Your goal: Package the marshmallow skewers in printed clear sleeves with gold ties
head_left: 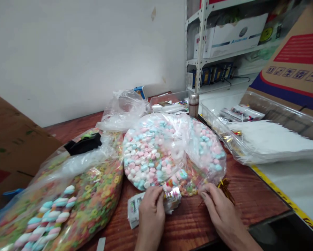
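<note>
A large clear bag of pastel pink, blue and white marshmallow pieces (pixel 156 153) lies on the wooden table (pixel 240 198), with coloured cereal rings showing at its near edge. My left hand (pixel 151 216) is shut on a crumpled silver foil strip (pixel 172 198) at the bag's near edge, above white printed packets (pixel 135 209). My right hand (pixel 220 209) pinches a gold foil twist tie (pixel 226 190) at the bag's right edge. To the left lies a bigger bag of cereal rings and twisted marshmallows (pixel 80 198).
A clear plastic tray holding white sheets (pixel 266 139) stands at the right, and a steel flask (pixel 193 104) stands behind the bag. Cardboard boxes (pixel 295 59) (pixel 12 146) flank the table. White metal shelving (pixel 203 45) rises at the back.
</note>
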